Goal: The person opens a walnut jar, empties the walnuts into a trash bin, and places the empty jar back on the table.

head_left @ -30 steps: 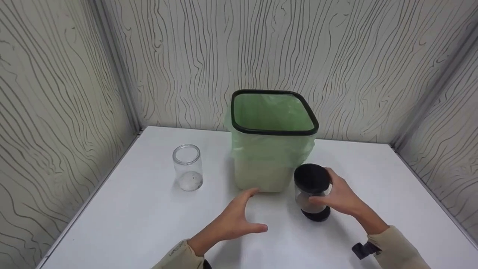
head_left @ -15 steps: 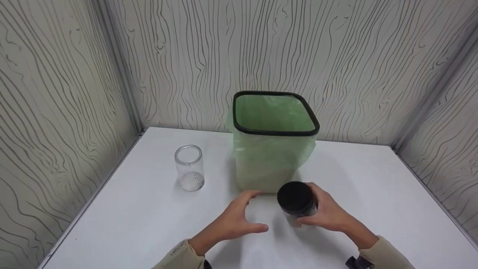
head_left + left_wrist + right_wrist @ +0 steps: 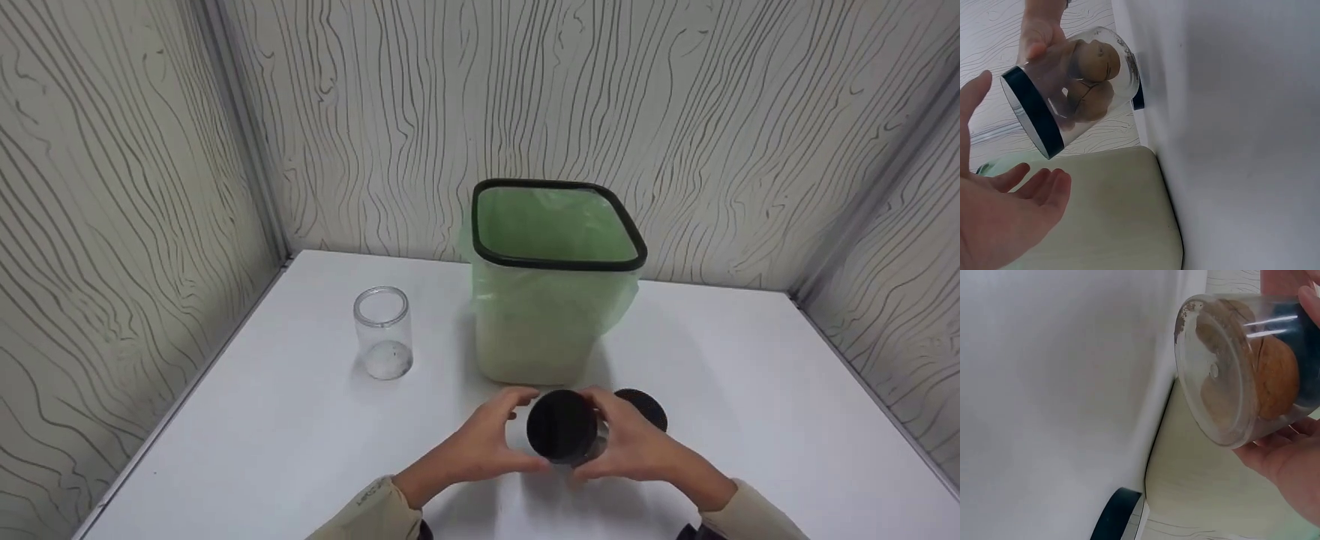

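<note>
My right hand grips a clear jar with a black lid. Brown, seamed nuts that look like walnuts lie inside it. The right wrist view shows the jar raised and tilted, its clear base toward the camera. My left hand stands beside the lid, thumb and fingers spread in a C shape. In the left wrist view a gap shows between the left fingers and the lid. Behind the right hand a second black lid lies on the table, partly hidden.
A bin with a green liner and black rim stands at the centre back. Left of it, an uncovered clear jar stands upright on the white table. Wood-grain panels enclose the back and sides.
My right hand has carried the jar left and toward me, off the spot by the second lid, up to the left hand. The left hand has stayed nearly in place.
</note>
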Demonstrator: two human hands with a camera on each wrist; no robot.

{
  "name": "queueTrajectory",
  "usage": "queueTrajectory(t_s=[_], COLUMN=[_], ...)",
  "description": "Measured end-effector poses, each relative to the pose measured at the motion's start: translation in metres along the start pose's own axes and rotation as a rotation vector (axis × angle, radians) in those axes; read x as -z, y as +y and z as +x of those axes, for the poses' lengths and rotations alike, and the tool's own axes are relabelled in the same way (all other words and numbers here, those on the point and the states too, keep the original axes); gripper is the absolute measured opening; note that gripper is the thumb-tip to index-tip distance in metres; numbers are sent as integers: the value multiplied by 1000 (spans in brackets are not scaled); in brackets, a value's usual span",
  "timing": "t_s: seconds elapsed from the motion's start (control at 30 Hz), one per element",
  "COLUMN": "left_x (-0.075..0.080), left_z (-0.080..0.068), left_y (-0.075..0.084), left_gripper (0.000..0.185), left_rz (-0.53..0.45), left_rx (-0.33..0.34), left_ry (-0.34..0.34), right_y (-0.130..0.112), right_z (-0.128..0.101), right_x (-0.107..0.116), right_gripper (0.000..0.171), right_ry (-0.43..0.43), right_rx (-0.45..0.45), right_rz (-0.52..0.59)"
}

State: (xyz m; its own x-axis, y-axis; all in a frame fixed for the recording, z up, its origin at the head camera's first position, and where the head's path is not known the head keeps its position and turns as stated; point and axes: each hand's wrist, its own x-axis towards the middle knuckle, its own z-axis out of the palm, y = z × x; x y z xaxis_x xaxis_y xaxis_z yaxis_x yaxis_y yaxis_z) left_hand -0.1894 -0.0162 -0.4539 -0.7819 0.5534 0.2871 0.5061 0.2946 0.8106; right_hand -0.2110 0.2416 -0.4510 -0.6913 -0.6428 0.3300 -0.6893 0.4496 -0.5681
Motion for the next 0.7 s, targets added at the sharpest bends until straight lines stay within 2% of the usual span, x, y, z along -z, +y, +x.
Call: queueTrajectory(t_s=[0.17,0.3,0.57,0.7], left_x=[-1,-2,0,1], left_z=[3,2,-1,-2], left_y=[-5,-7,-7,-7], left_gripper=[81,83,92,91], left_rz=[13,81,291,322], left_rx=[-65,-117,-78,-70], left_ry=[-34,-68,-94,-93], right_y=[-3,-6,-6,-1], right_z=[4,7,11,11], right_x=[-6,-8,-9,-9], right_gripper=[83,83,84,85], right_ry=[-54,-78,-151,-217], right_rx=[50,74,73,56], right_rz=[16,15,0,97])
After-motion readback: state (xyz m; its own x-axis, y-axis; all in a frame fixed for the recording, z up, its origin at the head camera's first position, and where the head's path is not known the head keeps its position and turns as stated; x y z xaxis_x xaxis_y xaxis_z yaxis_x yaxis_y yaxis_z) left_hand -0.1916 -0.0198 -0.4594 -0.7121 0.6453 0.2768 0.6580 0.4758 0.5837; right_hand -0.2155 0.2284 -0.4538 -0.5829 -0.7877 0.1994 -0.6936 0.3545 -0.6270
